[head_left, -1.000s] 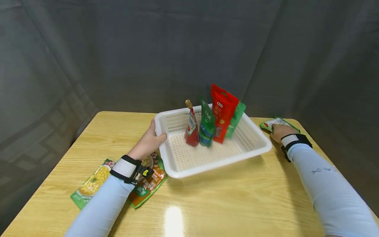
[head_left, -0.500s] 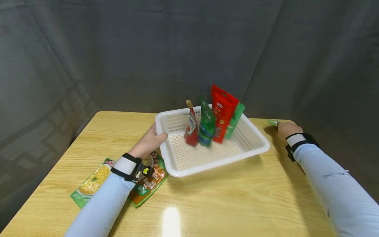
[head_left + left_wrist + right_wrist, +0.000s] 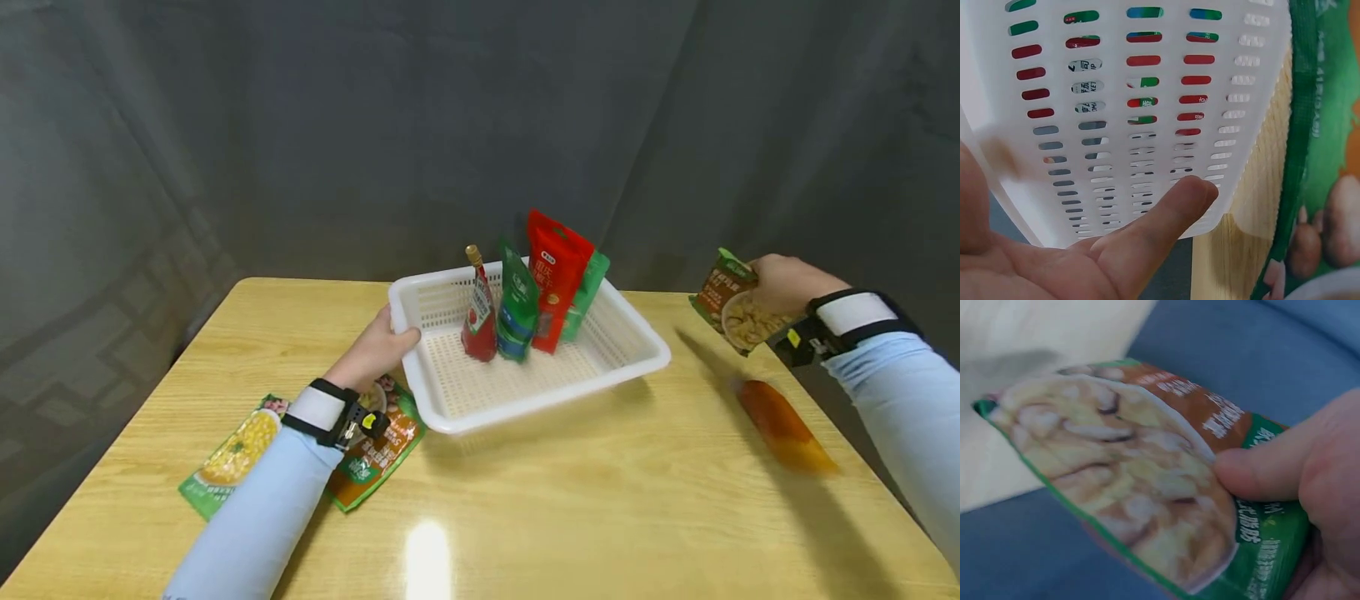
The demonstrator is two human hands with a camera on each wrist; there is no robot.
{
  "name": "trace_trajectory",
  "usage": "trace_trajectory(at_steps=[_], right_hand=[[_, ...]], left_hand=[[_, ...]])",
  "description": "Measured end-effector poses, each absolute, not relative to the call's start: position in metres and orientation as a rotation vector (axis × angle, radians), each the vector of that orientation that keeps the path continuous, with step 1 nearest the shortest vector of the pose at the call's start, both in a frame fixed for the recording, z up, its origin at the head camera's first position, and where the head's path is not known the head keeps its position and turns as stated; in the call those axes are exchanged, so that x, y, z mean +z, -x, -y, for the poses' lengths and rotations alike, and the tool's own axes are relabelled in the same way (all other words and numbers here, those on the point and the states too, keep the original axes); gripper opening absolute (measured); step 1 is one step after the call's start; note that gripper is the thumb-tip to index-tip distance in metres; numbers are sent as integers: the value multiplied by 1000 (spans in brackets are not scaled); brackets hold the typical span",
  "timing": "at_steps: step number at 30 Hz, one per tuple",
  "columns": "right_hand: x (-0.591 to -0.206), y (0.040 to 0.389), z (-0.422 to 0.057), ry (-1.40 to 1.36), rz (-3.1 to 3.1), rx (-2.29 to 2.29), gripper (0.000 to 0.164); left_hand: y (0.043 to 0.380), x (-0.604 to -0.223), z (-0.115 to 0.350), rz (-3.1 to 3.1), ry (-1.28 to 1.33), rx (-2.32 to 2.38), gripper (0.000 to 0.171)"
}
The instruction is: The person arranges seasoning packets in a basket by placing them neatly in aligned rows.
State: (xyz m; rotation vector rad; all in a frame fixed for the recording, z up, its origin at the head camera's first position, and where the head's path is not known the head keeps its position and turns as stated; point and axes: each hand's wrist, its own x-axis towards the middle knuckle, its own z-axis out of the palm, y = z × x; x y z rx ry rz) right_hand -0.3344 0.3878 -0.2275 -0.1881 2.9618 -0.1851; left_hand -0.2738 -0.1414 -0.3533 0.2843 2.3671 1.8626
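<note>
My left hand [image 3: 384, 346] grips the left rim of a white plastic basket [image 3: 525, 417], thumb over the edge; a finger lies against its slotted outer wall [image 3: 1116, 137] in the left wrist view. Inside stand a red ketchup pouch with a gold cap [image 3: 480, 325], a green pouch [image 3: 517, 304], a red packet [image 3: 555, 275] and a lighter green packet [image 3: 588, 292]. Above the table's far right corner, my right hand [image 3: 791, 283] pinches a brown-and-green soup packet [image 3: 727, 300]. In the right wrist view, the thumb presses its printed front [image 3: 1122, 450].
On the table [image 3: 570, 517], a yellow-and-green packet [image 3: 243, 454] and a brown-and-green packet [image 3: 382, 454] lie beside and partly under my left forearm. A blurred red-orange, bottle-shaped item [image 3: 780, 425] lies near the right edge. Dark cloth [image 3: 435, 142] hangs behind.
My right hand has lifted the soup packet off the far right corner and moved right, its front now showing. The red-orange item has come into view. My left hand keeps its grip.
</note>
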Motion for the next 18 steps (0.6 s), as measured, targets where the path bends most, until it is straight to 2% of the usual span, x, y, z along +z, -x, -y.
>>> trace_trajectory(at_steps=[8,13,18], right_hand=[[-160,307,-365,311,-3016,35,42],[-143,291,-331,385,-3046,104,40],[-138,271,-289,592,-3057,24,33]], left_hand=[[280,-351,145,-2342,-315,1885,62],[285,-353,146,-2327,-326,1896,61],[286,-356,148,-2323,-309,1903,58]])
